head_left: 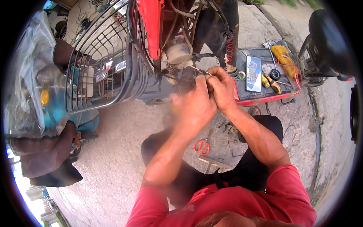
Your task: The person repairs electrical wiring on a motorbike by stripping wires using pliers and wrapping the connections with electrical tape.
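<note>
Thin wire (pixel 200 70) in bare hands (pixel 198 101)

Dusty matt housing (pixel 179 55), glossy red plastic panel (pixel 149 28), dark metal basket (pixel 131 66), crinkled shiny plastic sheet (pixel 30 72), glossy glass-fronted phone (pixel 253 73), rough concrete ground (pixel 113 155), matt cloth shirt (pixel 234 206), matt cloth trousers (pixel 266 126)
</note>
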A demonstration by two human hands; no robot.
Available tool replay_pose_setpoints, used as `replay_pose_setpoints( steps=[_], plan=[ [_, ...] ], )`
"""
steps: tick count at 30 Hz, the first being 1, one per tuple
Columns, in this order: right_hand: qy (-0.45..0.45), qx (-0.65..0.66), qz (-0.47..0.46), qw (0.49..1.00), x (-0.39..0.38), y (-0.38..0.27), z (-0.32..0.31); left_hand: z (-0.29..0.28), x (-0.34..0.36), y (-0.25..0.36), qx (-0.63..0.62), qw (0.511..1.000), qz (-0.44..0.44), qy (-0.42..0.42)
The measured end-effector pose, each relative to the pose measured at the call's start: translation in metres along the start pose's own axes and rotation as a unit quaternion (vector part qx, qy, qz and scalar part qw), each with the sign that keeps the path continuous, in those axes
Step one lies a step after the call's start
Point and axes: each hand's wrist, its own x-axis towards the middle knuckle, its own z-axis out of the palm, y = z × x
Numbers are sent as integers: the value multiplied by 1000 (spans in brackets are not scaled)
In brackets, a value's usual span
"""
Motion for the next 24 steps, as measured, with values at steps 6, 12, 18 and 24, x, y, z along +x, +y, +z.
replay_pose_setpoints(
  steps=[6,12,18,24],
  plan=[
    [-9,-33,32,999,-9,1,4,7,-7,-17,-21,999,28,15],
    [-29,-31,24,999,-11,6,4,9,-10,-23,-7,999,37,16],
    [-21,-20,26,999,-11,2,6,-5,-9,-10,-4,999,-5,-38],
    [-32,-30,20,999,-13,-1,8,1,-12,-18,-35,999,18,-16]
  ],
)
